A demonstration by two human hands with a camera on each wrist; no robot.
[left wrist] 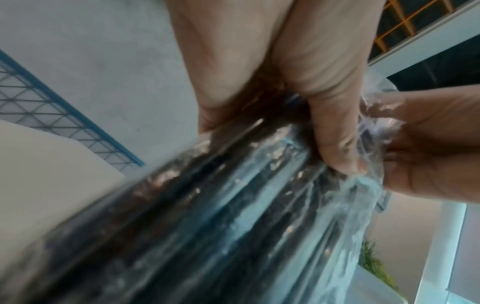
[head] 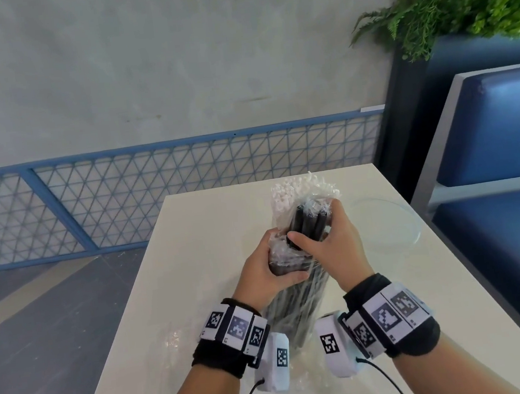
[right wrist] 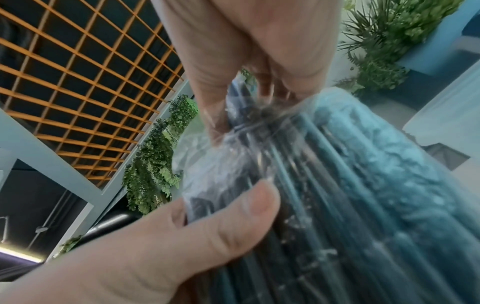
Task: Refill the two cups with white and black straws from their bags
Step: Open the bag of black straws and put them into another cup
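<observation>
A clear plastic bag of black straws (head: 299, 308) stands tilted over the middle of the white table (head: 195, 267), with both hands on it. My left hand (head: 283, 258) grips the bag's upper part from the left. My right hand (head: 319, 226) closes round the black straw ends (head: 303, 221) sticking out of the bag's mouth. In the left wrist view my left hand (left wrist: 285, 113) pinches the crinkled film of the bag (left wrist: 233, 205). In the right wrist view my right hand (right wrist: 241, 144) grips the bag (right wrist: 350, 185) at its top. A bag of white straws (head: 284, 194) shows right behind.
A clear round container (head: 393, 224) sits on the table to the right of my hands. Some faint clear plastic (head: 174, 340) lies at the near left. A blue bench (head: 495, 127) flanks the table's right side, and a mesh railing (head: 123, 192) runs behind.
</observation>
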